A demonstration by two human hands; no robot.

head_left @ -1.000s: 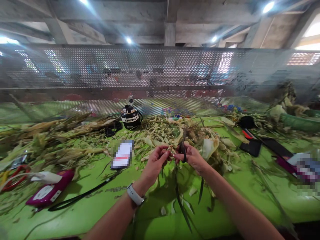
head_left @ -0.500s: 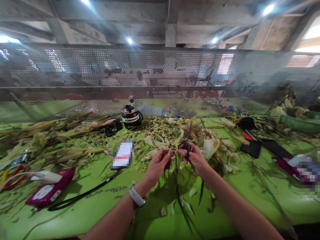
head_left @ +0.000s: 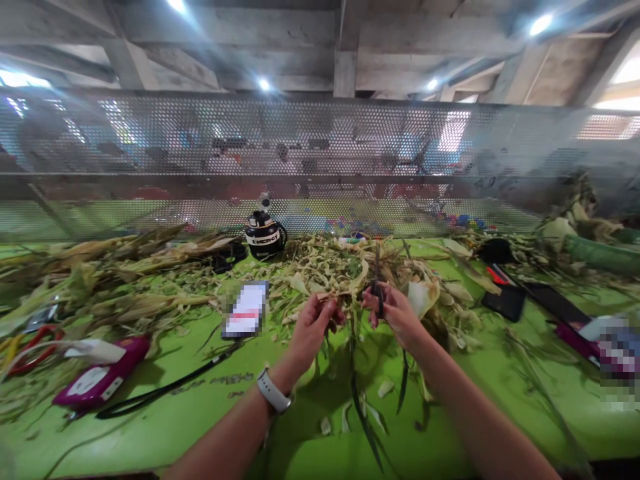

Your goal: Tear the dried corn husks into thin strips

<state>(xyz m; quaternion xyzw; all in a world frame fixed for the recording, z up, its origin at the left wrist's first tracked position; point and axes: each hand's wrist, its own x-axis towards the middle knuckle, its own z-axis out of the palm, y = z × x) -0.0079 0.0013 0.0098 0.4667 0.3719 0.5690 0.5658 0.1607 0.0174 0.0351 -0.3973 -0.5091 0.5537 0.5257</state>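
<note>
My left hand (head_left: 313, 330) is closed in a pinch on a piece of pale plant stalk (head_left: 352, 296) with husk-like leaves. A long dark green leaf strip (head_left: 358, 393) hangs from it toward the table. In my right hand (head_left: 400, 319) is a pair of dark scissors (head_left: 378, 283), blades pointing up and away; the handles are partly hidden by my fingers. A small gap separates the two hands. Right behind them lies a heap of dry husks and leaf scraps (head_left: 320, 272). Cut bits (head_left: 385, 389) are scattered on the green table (head_left: 200, 427) below.
A phone (head_left: 245, 309) and a purple power strip (head_left: 103, 377) with a cable lie left. Behind them stand husk bundles (head_left: 125, 257) and a black jug (head_left: 263, 239). Dark phone-like devices (head_left: 504, 301) and a green basket (head_left: 600, 253) are right. A perforated metal screen (head_left: 320, 147) closes the back.
My right hand with the scissors has shifted slightly right, away from my left hand, so the gap between the fingertips is wider. My left hand still pinches the stalk.
</note>
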